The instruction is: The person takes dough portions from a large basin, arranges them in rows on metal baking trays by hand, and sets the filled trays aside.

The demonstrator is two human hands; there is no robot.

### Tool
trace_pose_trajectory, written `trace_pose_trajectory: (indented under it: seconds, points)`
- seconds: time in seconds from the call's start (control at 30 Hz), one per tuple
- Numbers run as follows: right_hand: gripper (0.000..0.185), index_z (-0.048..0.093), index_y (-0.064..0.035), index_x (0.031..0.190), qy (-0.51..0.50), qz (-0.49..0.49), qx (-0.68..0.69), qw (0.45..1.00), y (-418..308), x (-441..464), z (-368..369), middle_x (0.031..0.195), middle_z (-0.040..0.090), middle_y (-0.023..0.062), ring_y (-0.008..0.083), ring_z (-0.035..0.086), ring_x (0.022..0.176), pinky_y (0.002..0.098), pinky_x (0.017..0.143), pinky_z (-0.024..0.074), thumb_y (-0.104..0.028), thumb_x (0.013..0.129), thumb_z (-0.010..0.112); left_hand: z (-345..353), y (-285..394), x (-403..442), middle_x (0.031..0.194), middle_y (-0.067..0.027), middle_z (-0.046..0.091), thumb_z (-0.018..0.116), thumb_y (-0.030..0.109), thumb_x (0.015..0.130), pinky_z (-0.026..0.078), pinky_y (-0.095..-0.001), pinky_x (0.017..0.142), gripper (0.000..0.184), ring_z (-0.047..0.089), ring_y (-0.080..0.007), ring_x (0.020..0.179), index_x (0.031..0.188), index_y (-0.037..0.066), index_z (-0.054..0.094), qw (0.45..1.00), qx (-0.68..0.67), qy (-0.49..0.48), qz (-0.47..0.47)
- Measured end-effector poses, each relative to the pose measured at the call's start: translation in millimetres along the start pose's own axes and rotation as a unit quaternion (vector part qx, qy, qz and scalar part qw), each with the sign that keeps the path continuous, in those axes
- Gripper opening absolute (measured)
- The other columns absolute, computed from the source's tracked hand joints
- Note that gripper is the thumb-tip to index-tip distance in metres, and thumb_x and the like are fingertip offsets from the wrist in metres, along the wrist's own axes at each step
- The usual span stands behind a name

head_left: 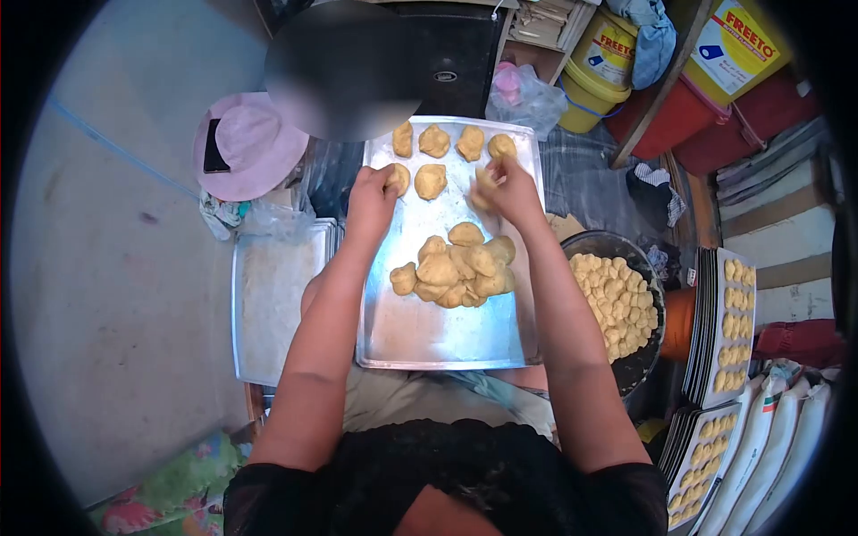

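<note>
A metal baking tray (384, 330) lies in front of me. Across its far end is a row of yellowish dough pieces (434, 140), and another dough piece (431, 181) sits just below them. At the tray's left edge, my left hand (374, 195) has its fingers closed round a dough piece (399, 180). My right hand (513, 189) is near the right edge, pinching a dough piece (483, 190) that is slightly blurred. Nearer to me, a heap of dough lumps (456, 268) is piled mid-tray.
On the right stands a dark basin (639, 371) full of small dough balls. Beyond it are stacked trays (735, 326) bearing rows of dough. Empty-looking trays (279, 304) are stacked at left, below a pink hat (259, 147). Yellow buckets (594, 76) stand at the back right.
</note>
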State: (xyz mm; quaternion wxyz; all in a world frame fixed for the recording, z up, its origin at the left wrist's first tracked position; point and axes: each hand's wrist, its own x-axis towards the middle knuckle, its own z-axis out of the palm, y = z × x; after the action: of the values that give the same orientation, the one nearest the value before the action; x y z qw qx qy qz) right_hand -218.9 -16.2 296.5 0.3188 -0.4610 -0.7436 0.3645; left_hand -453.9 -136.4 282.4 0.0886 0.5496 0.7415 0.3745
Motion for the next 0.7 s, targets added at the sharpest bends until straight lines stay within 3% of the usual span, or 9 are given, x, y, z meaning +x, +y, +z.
trace_pose_trajectory:
  seconds: [0.07, 0.2, 0.27, 0.4, 0.47, 0.5, 0.53, 0.63, 0.7]
  points:
    - [0.037, 0.064, -0.0047, 0.098, 0.054, -0.023, 0.009, 0.998, -11, 6, 13, 0.083, 0.066, 0.0134, 0.0299, 0.065, 0.085, 0.0402, 0.077, 0.0518, -0.027, 0.074, 0.082, -4, 21, -3, 0.112, -0.0177, 0.061, 0.070, 0.018, 0.085, 0.048, -0.0431, 0.091, 0.041, 0.060, -0.0357, 0.106, 0.121, 0.000, 0.065, 0.998, 0.039, -0.026, -0.045]
    - [0.042, 0.063, -0.0042, 0.102, 0.003, -0.088, -0.161, 0.983, -20, 1, 21, 0.089, 0.067, 0.0166, 0.0342, 0.066, 0.089, 0.0426, 0.080, 0.0520, -0.033, 0.076, 0.080, 15, 39, 0, 0.108, -0.0105, 0.062, 0.073, 0.025, 0.081, 0.038, -0.0456, 0.097, 0.036, 0.054, -0.0295, 0.115, 0.113, 0.010, 0.068, 0.958, 0.179, 0.102, 0.198]
    - [0.042, 0.065, -0.0038, 0.101, -0.016, -0.050, -0.121, 0.991, -42, -25, 6, 0.093, 0.068, 0.0178, 0.0360, 0.066, 0.092, 0.0426, 0.082, 0.0522, -0.034, 0.076, 0.080, 25, 28, 2, 0.117, -0.0080, 0.060, 0.074, 0.028, 0.081, 0.035, -0.0458, 0.100, 0.043, 0.053, -0.0285, 0.116, 0.120, 0.013, 0.067, 0.948, 0.184, -0.017, 0.260]
    - [0.030, 0.070, -0.0021, 0.096, -0.251, -0.069, -0.018, 0.965, -4, -44, -8, 0.099, 0.070, 0.0169, 0.0286, 0.069, 0.087, 0.0357, 0.080, 0.0537, -0.019, 0.072, 0.078, 22, 58, 8, 0.118, -0.0058, 0.061, 0.073, 0.028, 0.082, 0.032, -0.0464, 0.102, 0.042, 0.052, -0.0274, 0.120, 0.121, 0.015, 0.067, 0.958, 0.207, -0.111, 0.163]
    - [0.023, 0.070, -0.0015, 0.094, -0.130, 0.037, 0.096, 0.986, 8, -35, -21, 0.084, 0.069, 0.0109, 0.0175, 0.066, 0.081, 0.0329, 0.072, 0.0534, -0.009, 0.072, 0.075, 22, 73, 9, 0.114, -0.0052, 0.063, 0.072, 0.027, 0.083, 0.031, -0.0471, 0.102, 0.039, 0.053, -0.0265, 0.119, 0.119, 0.015, 0.068, 0.962, 0.207, -0.076, 0.161]
    - [0.023, 0.071, -0.0019, 0.094, -0.053, 0.045, 0.091, 0.993, 2, -31, -28, 0.088, 0.069, 0.0113, 0.0197, 0.066, 0.081, 0.0347, 0.073, 0.0535, -0.010, 0.074, 0.075, 32, 74, 8, 0.112, -0.0048, 0.064, 0.068, 0.026, 0.087, 0.031, -0.0479, 0.099, 0.031, 0.054, -0.0256, 0.117, 0.116, 0.015, 0.070, 0.963, 0.152, 0.022, 0.221]
    - [0.022, 0.071, -0.0022, 0.095, 0.024, 0.053, 0.087, 0.995, -5, -27, -33, 0.091, 0.069, 0.0116, 0.0219, 0.067, 0.082, 0.0365, 0.073, 0.0536, -0.012, 0.076, 0.075, 39, 74, 11, 0.113, -0.0050, 0.064, 0.067, 0.026, 0.088, 0.031, -0.0481, 0.099, 0.030, 0.053, -0.0258, 0.116, 0.116, 0.015, 0.070, 0.961, 0.158, -0.013, 0.226]
    - [0.021, 0.072, -0.0039, 0.097, 0.134, -0.067, -0.140, 0.979, 26, -15, -6, 0.099, 0.067, 0.0123, 0.0276, 0.067, 0.086, 0.0400, 0.076, 0.0532, -0.016, 0.080, 0.074, 62, 81, 16, 0.115, -0.0061, 0.063, 0.061, 0.028, 0.091, 0.030, -0.0491, 0.100, 0.032, 0.053, -0.0262, 0.117, 0.119, 0.016, 0.069, 0.956, 0.171, -0.124, 0.205]
    - [0.023, 0.073, -0.0053, 0.098, 0.096, -0.076, -0.185, 0.975, 27, -17, -7, 0.101, 0.066, 0.0125, 0.0311, 0.066, 0.089, 0.0418, 0.080, 0.0523, -0.021, 0.081, 0.074, 72, 81, 11, 0.117, -0.0073, 0.063, 0.062, 0.028, 0.091, 0.031, -0.0492, 0.100, 0.031, 0.055, -0.0263, 0.115, 0.119, 0.015, 0.069, 0.945, 0.217, -0.090, 0.228]
